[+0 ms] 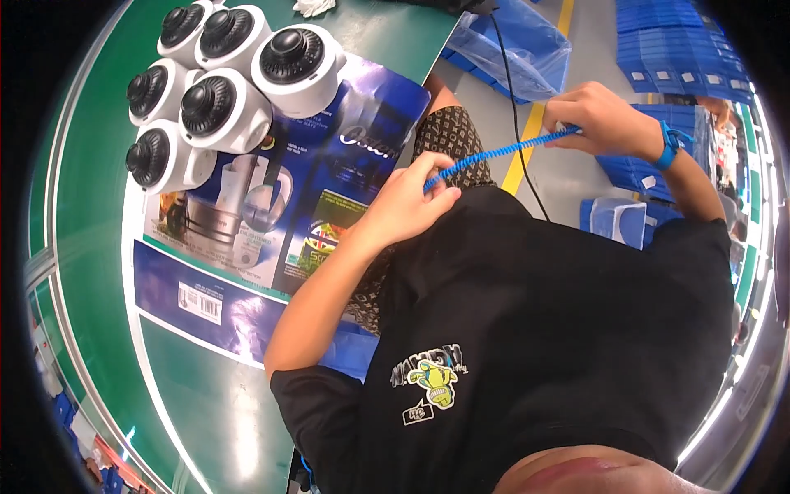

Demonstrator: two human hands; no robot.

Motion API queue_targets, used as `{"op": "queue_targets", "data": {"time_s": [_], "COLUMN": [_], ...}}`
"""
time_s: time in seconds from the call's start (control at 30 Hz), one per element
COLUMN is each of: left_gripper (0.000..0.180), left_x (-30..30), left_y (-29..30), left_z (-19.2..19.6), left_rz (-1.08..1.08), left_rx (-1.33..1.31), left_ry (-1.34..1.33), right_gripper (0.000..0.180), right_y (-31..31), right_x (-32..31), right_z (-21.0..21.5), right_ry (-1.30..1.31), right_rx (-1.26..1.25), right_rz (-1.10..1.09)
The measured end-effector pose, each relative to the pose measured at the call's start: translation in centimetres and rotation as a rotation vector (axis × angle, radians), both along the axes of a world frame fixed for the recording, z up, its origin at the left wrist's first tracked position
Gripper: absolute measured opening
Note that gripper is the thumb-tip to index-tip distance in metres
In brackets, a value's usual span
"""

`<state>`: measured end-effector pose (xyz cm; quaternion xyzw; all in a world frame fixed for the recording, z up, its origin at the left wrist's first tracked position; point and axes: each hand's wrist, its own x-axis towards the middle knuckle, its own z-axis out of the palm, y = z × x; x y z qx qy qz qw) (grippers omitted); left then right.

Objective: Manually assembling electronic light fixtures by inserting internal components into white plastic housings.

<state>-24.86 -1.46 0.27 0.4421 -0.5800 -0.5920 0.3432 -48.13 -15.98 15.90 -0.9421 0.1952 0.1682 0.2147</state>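
Holding blue coiled cord [504, 151] nearly straight, pinching lower visible end in left-hand grip [418, 196], higher visible end in right-hand grip [587, 121]; crossing partly over patterned shorts [448, 133].

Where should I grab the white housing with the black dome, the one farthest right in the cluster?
Probably take the white housing by its rounded side, from the right: that side looks open, while neighbouring housings crowd its left. The curve should suit a cupped palm, clear of the black dome.
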Motion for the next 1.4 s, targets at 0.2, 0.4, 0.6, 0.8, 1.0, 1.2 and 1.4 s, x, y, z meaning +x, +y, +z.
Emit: {"op": "queue_targets", "data": {"time_s": [0.2,0.4,0.6,0.8,1.0,1.2,1.4], "left_gripper": [0.043,0.029,0.012,0.022,0.033,0.035,0.034], "left_x": [-0.7,0.4,0.3,0.8,0.8,1.0,1.0], "left_y": [-0.2,0.1,-0.1,-0.2,-0.8,-0.8,-0.9], "left_z": [-0.9,-0.7,0.0,0.5,0.6,0.7,0.6], "left_rz": [0.026,0.033,0.168,0.197,0.221,0.176,0.18], "left_rx": [-0.234,-0.296,-0.222,-0.209,-0.152,-0.145,-0.162], "left_ry": [0.181,0.23,0.245,0.096,0.125,0.082,0.08], "right_gripper": [0.021,0.019,0.028,0.039,0.02,0.027,0.025], "right_y": [4.3,5.9,5.4,2.3,-11.4,-15.0,-16.7], "right_x": [5.6,8.5,8.5,5.6,-8.3,-14.0,-20.1], "right_z": [-2.4,-5.3,-4.6,-3.5,-4.2,-0.1,0.8], "right_ry": [-0.1,-0.343,-0.256,-0.413,-0.794,-0.988,-0.929], "right_rx": [0.485,0.581,0.952,1.064,0.652,0.403,0.286], "right_rz": [-0.007,-0.066,-0.34,-0.556,-0.878,-0.997,-1.078]}}
